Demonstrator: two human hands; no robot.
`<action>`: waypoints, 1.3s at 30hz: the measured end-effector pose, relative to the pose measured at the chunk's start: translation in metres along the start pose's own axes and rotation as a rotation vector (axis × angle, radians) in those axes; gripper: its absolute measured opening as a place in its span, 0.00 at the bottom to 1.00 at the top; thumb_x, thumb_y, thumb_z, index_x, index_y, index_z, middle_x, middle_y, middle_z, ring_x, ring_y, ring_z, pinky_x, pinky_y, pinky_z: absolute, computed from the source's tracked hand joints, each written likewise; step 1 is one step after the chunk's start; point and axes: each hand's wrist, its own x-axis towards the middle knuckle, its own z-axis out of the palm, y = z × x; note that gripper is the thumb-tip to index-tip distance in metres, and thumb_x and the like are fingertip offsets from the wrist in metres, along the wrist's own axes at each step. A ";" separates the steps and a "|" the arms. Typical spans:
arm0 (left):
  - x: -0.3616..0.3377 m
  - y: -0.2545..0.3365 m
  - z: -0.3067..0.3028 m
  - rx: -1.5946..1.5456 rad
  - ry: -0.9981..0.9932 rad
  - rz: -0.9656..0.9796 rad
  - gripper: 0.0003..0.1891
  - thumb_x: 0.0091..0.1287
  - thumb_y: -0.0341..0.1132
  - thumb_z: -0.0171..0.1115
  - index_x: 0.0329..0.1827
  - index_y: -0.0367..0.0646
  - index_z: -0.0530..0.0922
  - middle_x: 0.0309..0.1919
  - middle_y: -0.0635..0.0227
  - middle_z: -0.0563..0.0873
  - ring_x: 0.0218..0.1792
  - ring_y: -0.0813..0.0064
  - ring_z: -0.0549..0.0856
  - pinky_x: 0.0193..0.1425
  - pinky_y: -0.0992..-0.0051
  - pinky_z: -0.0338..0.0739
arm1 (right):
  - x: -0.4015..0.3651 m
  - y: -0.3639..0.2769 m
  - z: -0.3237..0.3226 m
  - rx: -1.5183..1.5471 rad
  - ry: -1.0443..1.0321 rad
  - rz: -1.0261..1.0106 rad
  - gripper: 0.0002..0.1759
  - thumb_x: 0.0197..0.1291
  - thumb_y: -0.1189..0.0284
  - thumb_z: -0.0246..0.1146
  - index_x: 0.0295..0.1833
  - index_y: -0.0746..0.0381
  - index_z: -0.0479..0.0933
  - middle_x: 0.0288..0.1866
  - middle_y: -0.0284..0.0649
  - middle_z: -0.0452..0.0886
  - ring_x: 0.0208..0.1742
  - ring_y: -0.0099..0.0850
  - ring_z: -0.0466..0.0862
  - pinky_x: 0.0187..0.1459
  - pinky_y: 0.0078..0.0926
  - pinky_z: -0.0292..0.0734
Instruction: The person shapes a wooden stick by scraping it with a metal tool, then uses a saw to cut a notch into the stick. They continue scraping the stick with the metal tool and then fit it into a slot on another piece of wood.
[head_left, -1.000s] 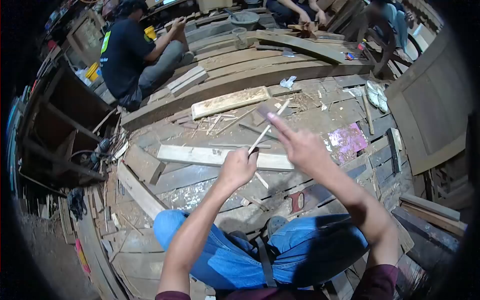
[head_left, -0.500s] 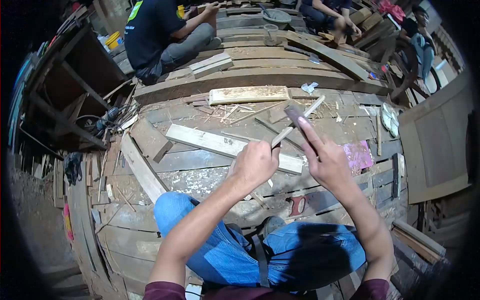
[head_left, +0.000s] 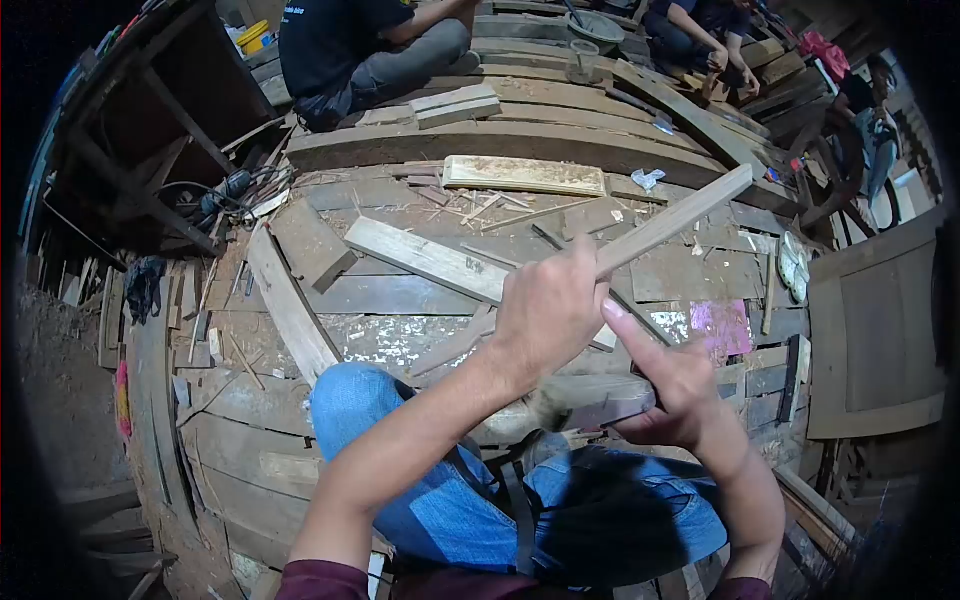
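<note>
My left hand (head_left: 552,315) is closed round a pale wooden stick (head_left: 690,215), which slants up and to the right from the fist. Below and to the right, my right hand (head_left: 675,385) grips a flat, blunt-ended greyish piece (head_left: 600,398) that is smeared by motion; I cannot tell what it is. The right index finger is stretched towards the left fist and reaches its lower edge. Under my hands, a long pale board (head_left: 425,258) lies on the plank floor, its right end hidden by my left hand.
Another pale board (head_left: 290,300) lies to the left. A grooved board (head_left: 525,175) sits before a thick beam (head_left: 540,143), with wood scraps around. One person (head_left: 345,60) sits at the back left, others at the back right. A wooden panel (head_left: 880,330) stands at right.
The stick in my left hand now points further up to the right. My right hand has turned and drawn the dark flat piece down towards my lap. The view has shifted slightly.
</note>
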 end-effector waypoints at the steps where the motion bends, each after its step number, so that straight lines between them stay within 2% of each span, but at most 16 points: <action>1: 0.003 0.001 -0.002 0.023 -0.018 -0.003 0.10 0.63 0.33 0.58 0.38 0.34 0.71 0.25 0.48 0.84 0.29 0.48 0.86 0.32 0.54 0.80 | 0.001 0.000 0.003 -0.010 -0.024 -0.001 0.45 0.45 0.53 0.71 0.69 0.60 0.70 0.19 0.35 0.80 0.15 0.31 0.78 0.18 0.31 0.74; 4: 0.008 -0.011 0.004 0.064 -0.040 -0.030 0.09 0.63 0.33 0.57 0.38 0.37 0.70 0.23 0.47 0.82 0.27 0.43 0.84 0.31 0.50 0.77 | 0.003 0.005 0.007 -0.003 -0.142 0.038 0.47 0.48 0.50 0.70 0.75 0.48 0.62 0.20 0.37 0.80 0.18 0.35 0.81 0.21 0.36 0.77; 9: 0.021 -0.034 0.018 0.074 -0.117 -0.141 0.10 0.64 0.37 0.58 0.39 0.39 0.74 0.25 0.45 0.83 0.32 0.42 0.84 0.37 0.48 0.77 | 0.008 0.019 0.027 0.043 -0.450 0.207 0.54 0.52 0.53 0.69 0.79 0.43 0.44 0.23 0.47 0.81 0.23 0.48 0.83 0.28 0.46 0.79; 11: 0.026 -0.052 0.025 0.171 -0.106 -0.160 0.11 0.64 0.38 0.57 0.37 0.37 0.77 0.28 0.45 0.84 0.34 0.43 0.85 0.40 0.50 0.79 | 0.017 0.027 0.042 0.083 -0.484 0.207 0.53 0.53 0.54 0.69 0.79 0.43 0.45 0.23 0.50 0.81 0.25 0.49 0.83 0.29 0.47 0.79; 19: 0.051 -0.120 0.017 0.278 0.267 -0.105 0.09 0.61 0.34 0.60 0.33 0.36 0.80 0.25 0.44 0.83 0.32 0.42 0.84 0.36 0.51 0.78 | 0.064 0.046 0.163 0.394 -0.030 0.054 0.49 0.50 0.63 0.69 0.78 0.49 0.54 0.32 0.54 0.81 0.31 0.51 0.83 0.38 0.45 0.78; 22: 0.047 -0.146 0.011 0.201 0.207 -0.110 0.10 0.62 0.35 0.60 0.34 0.36 0.81 0.27 0.45 0.84 0.33 0.44 0.85 0.38 0.52 0.78 | 0.071 0.043 0.148 0.593 -0.061 0.168 0.49 0.48 0.65 0.70 0.77 0.52 0.56 0.47 0.55 0.83 0.39 0.50 0.85 0.44 0.42 0.80; 24: 0.039 -0.148 -0.002 0.067 0.116 -0.333 0.10 0.63 0.36 0.60 0.36 0.37 0.81 0.32 0.45 0.85 0.37 0.45 0.85 0.41 0.54 0.79 | 0.069 0.056 0.152 0.548 0.083 0.265 0.50 0.48 0.66 0.69 0.77 0.53 0.55 0.57 0.52 0.79 0.46 0.49 0.84 0.51 0.39 0.79; 25: 0.040 -0.143 -0.009 0.270 0.075 -0.387 0.11 0.63 0.37 0.60 0.37 0.37 0.81 0.33 0.45 0.85 0.39 0.45 0.85 0.43 0.54 0.79 | 0.071 0.058 0.151 0.530 0.158 0.313 0.50 0.48 0.67 0.69 0.78 0.54 0.54 0.62 0.51 0.77 0.50 0.48 0.84 0.54 0.38 0.79; 26: 0.040 -0.152 -0.008 0.317 0.098 -0.436 0.12 0.63 0.38 0.61 0.38 0.37 0.82 0.35 0.45 0.86 0.41 0.46 0.86 0.45 0.55 0.80 | 0.066 0.061 0.147 0.638 0.021 0.429 0.50 0.49 0.69 0.68 0.78 0.55 0.53 0.69 0.47 0.72 0.58 0.46 0.81 0.60 0.36 0.77; 27: 0.039 -0.161 -0.010 0.297 0.064 -0.449 0.12 0.62 0.37 0.61 0.40 0.37 0.81 0.36 0.45 0.85 0.41 0.45 0.86 0.45 0.54 0.79 | 0.067 0.068 0.172 0.619 0.155 0.338 0.50 0.49 0.70 0.68 0.78 0.55 0.52 0.70 0.46 0.70 0.62 0.44 0.79 0.63 0.34 0.74; 29: 0.032 -0.175 -0.011 0.290 0.020 -0.373 0.12 0.62 0.36 0.61 0.38 0.35 0.81 0.35 0.43 0.85 0.40 0.46 0.86 0.44 0.53 0.79 | 0.081 0.052 0.178 0.696 0.129 0.316 0.49 0.49 0.69 0.68 0.78 0.55 0.53 0.73 0.46 0.67 0.66 0.42 0.76 0.65 0.33 0.72; 32: 0.023 -0.196 -0.004 0.367 0.015 -0.296 0.12 0.61 0.36 0.62 0.34 0.33 0.81 0.34 0.41 0.85 0.38 0.46 0.86 0.42 0.53 0.79 | 0.097 0.016 0.185 0.774 0.170 0.072 0.49 0.48 0.72 0.66 0.78 0.55 0.53 0.74 0.48 0.66 0.68 0.42 0.74 0.66 0.29 0.69; 33: 0.027 -0.198 0.009 0.383 0.180 -0.333 0.13 0.61 0.37 0.63 0.33 0.31 0.81 0.32 0.40 0.84 0.37 0.47 0.86 0.41 0.53 0.79 | 0.102 0.008 0.175 0.772 -0.187 0.240 0.50 0.47 0.72 0.66 0.78 0.57 0.53 0.67 0.52 0.73 0.59 0.44 0.80 0.61 0.31 0.73; 35: 0.031 -0.213 0.009 0.430 0.078 -0.424 0.13 0.62 0.38 0.62 0.36 0.32 0.81 0.32 0.41 0.84 0.38 0.45 0.85 0.42 0.52 0.79 | 0.094 0.021 0.198 0.788 -0.202 0.244 0.49 0.47 0.71 0.66 0.77 0.58 0.54 0.57 0.57 0.79 0.46 0.45 0.84 0.52 0.35 0.77; 38: 0.022 -0.187 -0.017 0.298 0.127 -0.532 0.12 0.62 0.35 0.61 0.39 0.33 0.81 0.34 0.44 0.85 0.41 0.44 0.84 0.47 0.51 0.77 | 0.082 0.058 0.251 0.620 0.507 0.200 0.50 0.46 0.70 0.67 0.77 0.56 0.55 0.49 0.58 0.81 0.40 0.46 0.84 0.47 0.38 0.77; 39: 0.023 -0.185 -0.020 0.303 0.150 -0.503 0.12 0.62 0.35 0.61 0.39 0.34 0.81 0.35 0.44 0.85 0.41 0.44 0.84 0.47 0.51 0.77 | 0.079 0.058 0.239 0.672 0.377 0.351 0.50 0.46 0.71 0.67 0.78 0.54 0.54 0.51 0.58 0.81 0.44 0.45 0.84 0.50 0.36 0.77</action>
